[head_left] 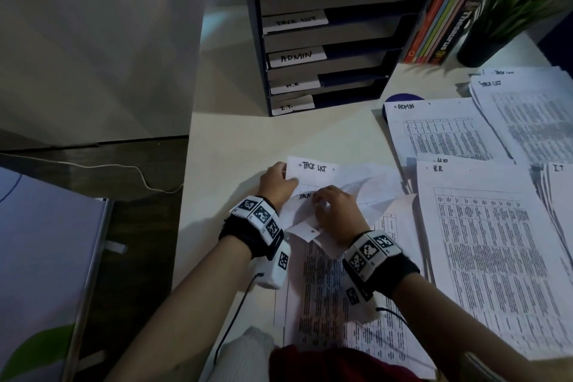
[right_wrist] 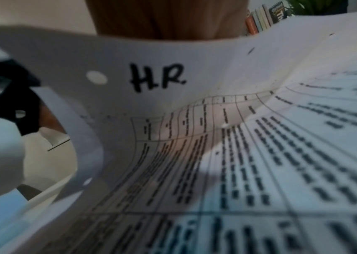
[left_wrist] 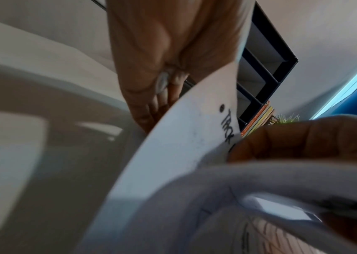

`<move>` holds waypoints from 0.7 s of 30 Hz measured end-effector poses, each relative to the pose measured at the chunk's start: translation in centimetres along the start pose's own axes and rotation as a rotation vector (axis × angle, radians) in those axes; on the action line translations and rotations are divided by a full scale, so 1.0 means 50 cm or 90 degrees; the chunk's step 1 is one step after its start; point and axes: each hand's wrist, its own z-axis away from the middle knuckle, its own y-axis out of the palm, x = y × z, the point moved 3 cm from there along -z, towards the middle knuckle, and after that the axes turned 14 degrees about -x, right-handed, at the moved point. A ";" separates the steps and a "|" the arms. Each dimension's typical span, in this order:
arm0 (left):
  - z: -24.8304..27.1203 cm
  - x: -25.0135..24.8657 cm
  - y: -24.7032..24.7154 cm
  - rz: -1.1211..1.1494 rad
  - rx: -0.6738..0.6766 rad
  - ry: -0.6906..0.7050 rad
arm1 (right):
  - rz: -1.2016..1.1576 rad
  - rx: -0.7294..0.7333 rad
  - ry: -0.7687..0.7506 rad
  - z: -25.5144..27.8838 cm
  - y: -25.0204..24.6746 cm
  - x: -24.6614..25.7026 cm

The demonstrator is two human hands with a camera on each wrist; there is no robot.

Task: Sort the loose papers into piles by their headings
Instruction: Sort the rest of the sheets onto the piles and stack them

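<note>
A loose stack of printed sheets (head_left: 325, 295) lies on the white table (head_left: 235, 139) in front of me. My left hand (head_left: 276, 181) pinches the left top corner of a sheet headed TASK LIST (head_left: 316, 168), fingers (left_wrist: 149, 111) behind it and thumb (left_wrist: 303, 137) on its face (left_wrist: 186, 146). My right hand (head_left: 333, 208) grips the bent-up top of upper sheets; the one facing the wrist is headed HR (right_wrist: 158, 79). To the right lie sorted piles: ADMIN (head_left: 440, 133), TASK LIST (head_left: 527, 112), H.R (head_left: 486, 242), I.T (head_left: 559, 169).
A dark paper organizer (head_left: 325, 40) with shelf labels TASK LIST, ADMIN, H.R and I.T stands at the back. Books (head_left: 434, 28) and a potted plant (head_left: 511, 9) stand to its right. The table's left edge (head_left: 186, 195) drops to a floor with a cable (head_left: 124, 167).
</note>
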 end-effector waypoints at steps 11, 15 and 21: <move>0.039 0.046 -0.018 0.167 0.065 0.025 | -0.059 -0.070 0.033 -0.033 -0.013 -0.027; 0.053 0.044 -0.024 0.226 0.105 -0.020 | -0.026 -0.072 0.008 -0.038 -0.009 -0.026; 0.051 0.051 -0.015 0.280 0.120 -0.063 | -0.039 -0.111 -0.036 -0.026 -0.008 -0.028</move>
